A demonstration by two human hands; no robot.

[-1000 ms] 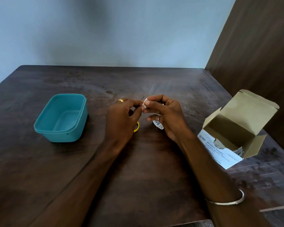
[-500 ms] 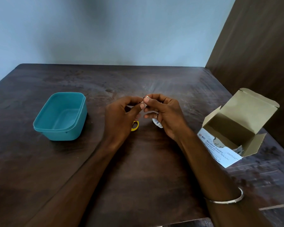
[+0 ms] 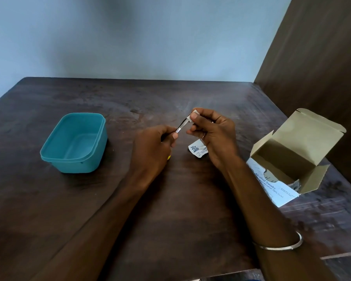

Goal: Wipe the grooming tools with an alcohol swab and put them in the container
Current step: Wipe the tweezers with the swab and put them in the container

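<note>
My left hand [image 3: 153, 148] grips the lower end of a thin metal grooming tool [image 3: 182, 126] that slants up to the right. My right hand [image 3: 212, 132] pinches a small white alcohol swab [image 3: 192, 116] around the tool's upper end. A bit of yellow [image 3: 169, 158] shows under my left hand; what it is cannot be told. The teal container [image 3: 74, 141] stands open on the table to the left of both hands, with nothing visible inside.
A torn swab wrapper [image 3: 198, 150] lies on the dark wooden table [image 3: 180, 209] below my right hand. An open cardboard box of alcohol swabs [image 3: 292, 159] sits at the right, near a brown wall panel [image 3: 322, 57].
My hands have drawn apart along the tool. The right hand slid the swab up to the tool's tip, baring the metal shaft between the hands.
</note>
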